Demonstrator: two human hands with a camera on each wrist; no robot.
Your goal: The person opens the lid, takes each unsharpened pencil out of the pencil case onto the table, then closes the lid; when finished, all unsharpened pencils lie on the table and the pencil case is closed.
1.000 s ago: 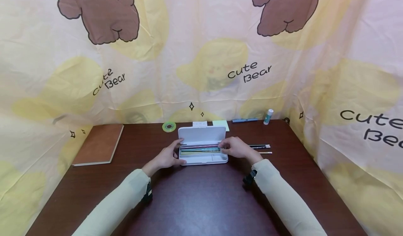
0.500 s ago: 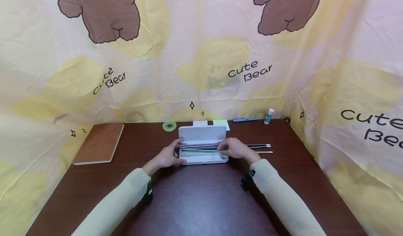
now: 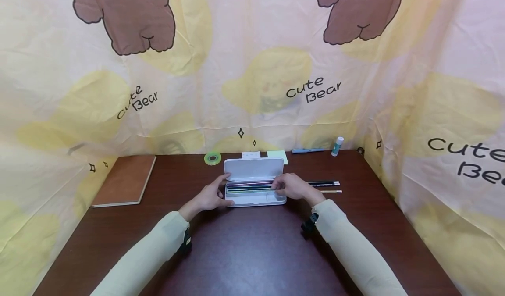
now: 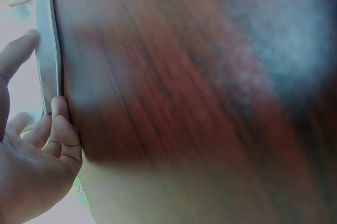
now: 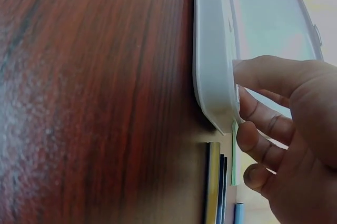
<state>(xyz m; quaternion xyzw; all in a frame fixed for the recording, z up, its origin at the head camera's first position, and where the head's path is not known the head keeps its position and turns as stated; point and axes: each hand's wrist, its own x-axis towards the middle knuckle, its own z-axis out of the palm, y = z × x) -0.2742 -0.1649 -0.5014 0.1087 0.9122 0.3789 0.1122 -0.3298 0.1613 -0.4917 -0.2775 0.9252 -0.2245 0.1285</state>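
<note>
Resting at either end of an open white pencil case [image 3: 254, 190], two hands sit well apart on a dark wooden table [image 3: 244, 252]. The left hand [image 3: 210, 196] touches the case's left end with relaxed, mostly straight fingers, gripping nothing. The right hand [image 3: 291, 186] lies over the case's right end, its fingers [image 5: 263, 124] curled against the rim; whether they pinch anything inside is hidden. The case lies at the middle of the table, lid [image 3: 254, 169] raised toward the back, with several coloured pencils [image 3: 248, 186] lying lengthwise inside. Just right of the case, two more pencils [image 3: 329, 186] lie on the table. Behind the case are a roll of green tape [image 3: 212, 158], a pale green sticky-note pad [image 3: 278, 155], a blue pen [image 3: 307, 150] and a glue stick [image 3: 336, 146]. Far left of the case lies a brown notebook [image 3: 124, 180]. A bear-printed cloth [image 3: 252, 68] hangs behind.
</note>
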